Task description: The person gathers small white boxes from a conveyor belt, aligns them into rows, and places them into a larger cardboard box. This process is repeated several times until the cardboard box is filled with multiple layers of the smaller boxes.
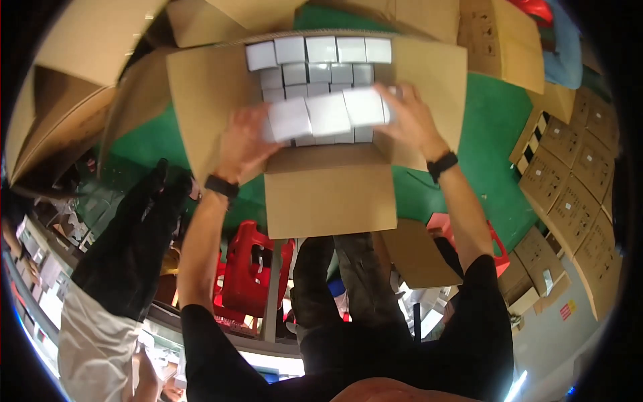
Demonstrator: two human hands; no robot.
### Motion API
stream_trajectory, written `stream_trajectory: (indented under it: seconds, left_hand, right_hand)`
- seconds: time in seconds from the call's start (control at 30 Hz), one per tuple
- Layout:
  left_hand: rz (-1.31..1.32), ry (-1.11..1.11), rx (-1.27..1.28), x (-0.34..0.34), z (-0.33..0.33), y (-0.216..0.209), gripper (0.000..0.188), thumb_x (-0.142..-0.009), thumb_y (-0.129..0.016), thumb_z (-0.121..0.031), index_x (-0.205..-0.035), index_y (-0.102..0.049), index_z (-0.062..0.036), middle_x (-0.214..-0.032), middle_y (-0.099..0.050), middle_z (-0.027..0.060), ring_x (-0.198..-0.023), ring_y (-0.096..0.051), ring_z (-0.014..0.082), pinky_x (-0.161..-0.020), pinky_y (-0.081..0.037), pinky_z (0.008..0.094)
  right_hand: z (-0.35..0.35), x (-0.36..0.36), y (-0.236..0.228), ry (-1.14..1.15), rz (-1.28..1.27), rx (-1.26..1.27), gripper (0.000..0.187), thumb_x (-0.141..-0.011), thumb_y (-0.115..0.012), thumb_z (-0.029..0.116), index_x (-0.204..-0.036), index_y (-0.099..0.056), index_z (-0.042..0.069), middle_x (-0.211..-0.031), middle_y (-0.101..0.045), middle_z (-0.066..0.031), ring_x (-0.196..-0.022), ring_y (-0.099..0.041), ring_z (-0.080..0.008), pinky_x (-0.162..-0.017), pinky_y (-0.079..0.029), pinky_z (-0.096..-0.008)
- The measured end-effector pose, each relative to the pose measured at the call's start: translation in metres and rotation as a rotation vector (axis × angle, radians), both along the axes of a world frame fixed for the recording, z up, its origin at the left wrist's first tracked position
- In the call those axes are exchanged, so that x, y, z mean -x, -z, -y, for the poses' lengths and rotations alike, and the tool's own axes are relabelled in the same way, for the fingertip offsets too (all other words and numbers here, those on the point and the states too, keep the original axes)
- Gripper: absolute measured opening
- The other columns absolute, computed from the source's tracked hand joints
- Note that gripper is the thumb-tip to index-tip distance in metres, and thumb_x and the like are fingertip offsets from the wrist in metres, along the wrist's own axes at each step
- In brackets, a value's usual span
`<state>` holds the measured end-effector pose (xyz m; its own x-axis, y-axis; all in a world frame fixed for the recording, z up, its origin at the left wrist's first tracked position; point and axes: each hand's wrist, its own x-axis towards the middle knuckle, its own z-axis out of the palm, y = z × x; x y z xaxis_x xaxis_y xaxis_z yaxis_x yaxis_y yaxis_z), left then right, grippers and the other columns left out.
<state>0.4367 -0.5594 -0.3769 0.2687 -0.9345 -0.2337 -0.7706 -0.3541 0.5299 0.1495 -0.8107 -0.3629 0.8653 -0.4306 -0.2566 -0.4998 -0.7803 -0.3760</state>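
A row of small white boxes (328,114) is squeezed end to end between my two hands, above an open cardboard carton (331,201). My left hand (246,141) presses on the row's left end, slightly blurred. Against the right end, my right hand (407,117) has its fingers bent over the last box. Inside the carton, more white boxes (321,51) stand in several rows, the farthest row sitting highest. The held row hides part of those beneath it. The carton's flaps are folded outward, the near one toward my legs.
Red plastic stools (248,271) stand near my legs, on the left and right. Stacked brown cartons (569,194) line the right side, with another open carton (495,40) at the far right. A person in dark trousers (127,248) is at my left. The floor (485,134) is green.
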Motion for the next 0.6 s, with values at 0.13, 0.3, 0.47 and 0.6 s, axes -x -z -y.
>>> stream_trajectory:
  seconds: [0.13, 0.3, 0.47, 0.6]
  left_hand:
    - [0.062, 0.029, 0.022, -0.019, 0.042, 0.078, 0.081, -0.065, -0.087, -0.037, -0.136, -0.053, -0.0176, -0.124, -0.06, 0.0117, -0.115, -0.054, 0.0342, -0.098, -0.048, 0.0483]
    - [0.5, 0.081, 0.027, -0.019, 0.076, 0.145, 0.086, -0.069, -0.085, -0.04, -0.144, -0.046, -0.0253, -0.138, -0.053, 0.0126, -0.128, -0.047, 0.033, -0.11, -0.036, 0.0529]
    - [0.62, 0.045, -0.16, 0.0, 0.065, 0.139, 0.091, -0.079, -0.078, -0.04, -0.155, -0.031, -0.0222, -0.153, -0.04, 0.014, -0.141, -0.036, 0.0321, -0.117, -0.026, 0.054]
    - [0.475, -0.122, -0.226, 0.04, 0.024, 0.097, 0.086, -0.089, -0.068, -0.04, -0.158, -0.024, -0.0137, -0.154, -0.037, 0.0154, -0.144, -0.032, 0.0344, -0.118, -0.026, 0.0511]
  right_hand:
    - [0.035, -0.027, 0.074, 0.095, -0.121, -0.079, 0.078, -0.075, -0.082, 0.037, -0.145, -0.049, 0.027, -0.133, -0.049, -0.0181, -0.123, -0.05, -0.0375, -0.101, -0.046, -0.0463]
    - [0.039, -0.025, 0.169, 0.043, 0.134, 0.311, 0.085, -0.077, -0.08, 0.037, -0.15, -0.039, 0.024, -0.143, -0.044, -0.019, -0.135, -0.039, -0.0374, -0.112, -0.03, -0.0545]
    - [0.025, -0.026, 0.173, 0.027, 0.096, 0.406, 0.087, -0.079, -0.078, 0.037, -0.153, -0.034, 0.023, -0.145, -0.042, -0.0207, -0.136, -0.037, -0.0378, -0.114, -0.025, -0.0568]
    - [0.01, -0.014, 0.13, 0.103, -0.015, 0.368, 0.081, -0.086, -0.072, 0.034, -0.153, -0.031, 0.014, -0.143, -0.043, -0.0255, -0.13, -0.043, -0.041, -0.11, -0.033, -0.0554]
